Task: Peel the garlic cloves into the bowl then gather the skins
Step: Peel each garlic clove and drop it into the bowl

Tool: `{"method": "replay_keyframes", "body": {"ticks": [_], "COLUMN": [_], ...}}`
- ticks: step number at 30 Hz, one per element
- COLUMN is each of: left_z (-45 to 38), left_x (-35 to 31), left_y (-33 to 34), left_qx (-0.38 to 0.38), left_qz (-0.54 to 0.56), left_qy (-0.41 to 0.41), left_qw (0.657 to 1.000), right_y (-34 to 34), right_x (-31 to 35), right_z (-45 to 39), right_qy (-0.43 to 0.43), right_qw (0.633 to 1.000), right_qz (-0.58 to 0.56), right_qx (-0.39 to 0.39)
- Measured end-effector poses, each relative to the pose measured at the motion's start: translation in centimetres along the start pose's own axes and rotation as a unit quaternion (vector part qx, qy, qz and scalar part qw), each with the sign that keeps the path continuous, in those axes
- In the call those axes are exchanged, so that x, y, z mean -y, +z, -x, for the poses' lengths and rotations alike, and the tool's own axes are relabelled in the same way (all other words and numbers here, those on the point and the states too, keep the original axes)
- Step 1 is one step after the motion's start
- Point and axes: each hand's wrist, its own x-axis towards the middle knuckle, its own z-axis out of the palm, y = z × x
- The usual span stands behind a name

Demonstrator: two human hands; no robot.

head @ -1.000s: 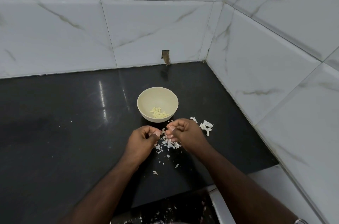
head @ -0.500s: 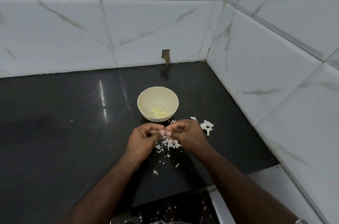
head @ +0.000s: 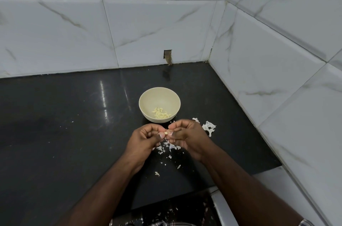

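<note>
A cream bowl [head: 148,96] stands on the black counter and holds several peeled garlic cloves [head: 161,113]. Just in front of it, my left hand [head: 143,141] and my right hand [head: 188,137] meet fingertip to fingertip and pinch a small garlic clove [head: 166,132] between them. White garlic skins [head: 167,147] lie scattered on the counter under my hands. A larger clump of skins [head: 209,127] lies to the right of my right hand.
The black counter [head: 64,124] runs into a corner of white marble tiles at the back and right. A small notch [head: 168,56] is cut in the back wall. The counter's front edge steps down near a white ledge [head: 222,207], with more skins below.
My two hands have closed the small gap between them, and their fingertips now meet on the clove. The bowl and the skins have not moved.
</note>
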Motion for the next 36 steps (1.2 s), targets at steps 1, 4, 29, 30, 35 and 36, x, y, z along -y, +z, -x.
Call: {"method": "replay_keyframes", "body": {"ticks": [1,4,29,30,35,36], "left_z": [0.0,-0.1,-0.5,-0.5,-0.5,-0.5], "left_x": [0.1,0.3,-0.3,-0.2,0.1,0.1], "left_y": [0.0,0.2,0.1,0.2,0.1,0.0], "left_qx": [-0.006,-0.026,-0.035,-0.043,-0.053,-0.055], "left_qz": [0.005,0.029,0.043,0.044,0.077,0.089], "left_qy": [-0.002,-0.016,-0.041,-0.045,-0.069,-0.075], "left_qw": [1.000,0.999,0.998,0.997,0.993,0.992], "right_y": [0.0,0.1,-0.5,-0.5,-0.2,-0.1], "right_x": [0.0,-0.2,-1.4,-1.4,-2.0,-2.1], "right_z": [0.0,-0.1,-1.2,-1.2,-1.2,-1.2], "right_qy": [-0.005,-0.062,-0.225,-0.224,-0.208,-0.211], "right_qw": [1.000,0.994,0.881,0.883,0.916,0.918], "right_qz": [0.003,0.085,0.416,0.413,0.341,0.333], "right_qx": [-0.003,-0.031,0.007,0.002,-0.040,-0.047]}}
